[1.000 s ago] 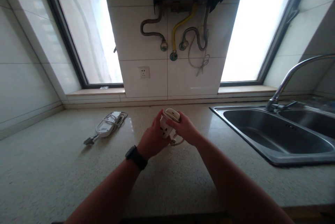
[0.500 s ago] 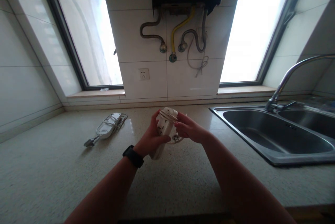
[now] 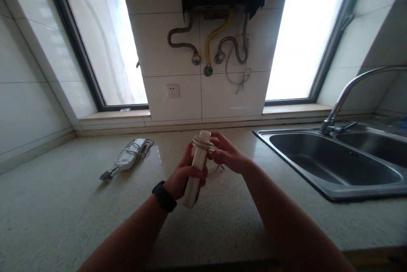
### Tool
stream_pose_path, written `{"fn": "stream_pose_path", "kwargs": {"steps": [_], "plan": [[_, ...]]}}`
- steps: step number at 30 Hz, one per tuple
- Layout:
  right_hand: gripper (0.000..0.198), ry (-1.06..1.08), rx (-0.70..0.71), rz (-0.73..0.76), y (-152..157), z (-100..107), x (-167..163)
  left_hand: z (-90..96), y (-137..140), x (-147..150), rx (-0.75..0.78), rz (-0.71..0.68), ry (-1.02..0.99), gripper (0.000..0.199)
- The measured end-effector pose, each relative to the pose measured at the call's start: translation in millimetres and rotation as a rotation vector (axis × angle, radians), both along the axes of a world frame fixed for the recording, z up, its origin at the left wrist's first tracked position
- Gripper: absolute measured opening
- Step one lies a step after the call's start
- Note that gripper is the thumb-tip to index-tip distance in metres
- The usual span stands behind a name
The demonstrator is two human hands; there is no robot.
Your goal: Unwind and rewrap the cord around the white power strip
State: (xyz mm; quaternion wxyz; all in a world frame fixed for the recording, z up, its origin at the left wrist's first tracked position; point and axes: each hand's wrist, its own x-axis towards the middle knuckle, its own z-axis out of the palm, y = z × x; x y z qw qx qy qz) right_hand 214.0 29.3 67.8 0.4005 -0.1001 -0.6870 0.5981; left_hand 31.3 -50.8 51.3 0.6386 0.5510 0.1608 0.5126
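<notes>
A white power strip (image 3: 191, 188) is held above the counter, tilted, with its narrow side toward me. Its pale cord (image 3: 203, 145) is wound in several loops around the upper end. My left hand (image 3: 187, 170) is closed around the strip's middle, thumb across the side. At the wound cord, my right hand (image 3: 226, 152) has its fingers bent and pinched on the loops from the right. Below the hands a loose stretch of cord (image 3: 216, 170) hangs in a curve, and its plug end is partly hidden. The socket face of the strip is turned away.
Another white power strip (image 3: 127, 155) with a bundled grey cord lies on the speckled counter (image 3: 79, 217) at the left. A steel double sink (image 3: 305, 170) with a tall faucet (image 3: 341, 106) is set in at the right. A wall outlet (image 3: 173, 90) and hoses are behind.
The power strip has been turned in my left hand, so its narrow side now faces me instead of the socket face. My right hand stays at the cord loops. The view shifted slightly.
</notes>
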Motion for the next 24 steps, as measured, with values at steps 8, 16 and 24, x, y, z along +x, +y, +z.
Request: {"fn": "stream_pose_path", "kwargs": {"steps": [8,16,24], "plan": [[0.07,0.052,-0.013,0.024,-8.0,-2.0,-10.6,-5.6,-0.9,-1.9,-0.167,-0.293,-0.102,0.071],[0.045,0.024,0.036,-0.021,-9.0,-9.0,-16.3,-2.3,1.0,-4.6,-0.193,-0.5,-0.062,0.054],[0.033,0.028,0.042,-0.239,-8.1,-3.0,-14.0,1.5,10.4,-16.7,-0.091,-0.233,0.08,0.062]]}}
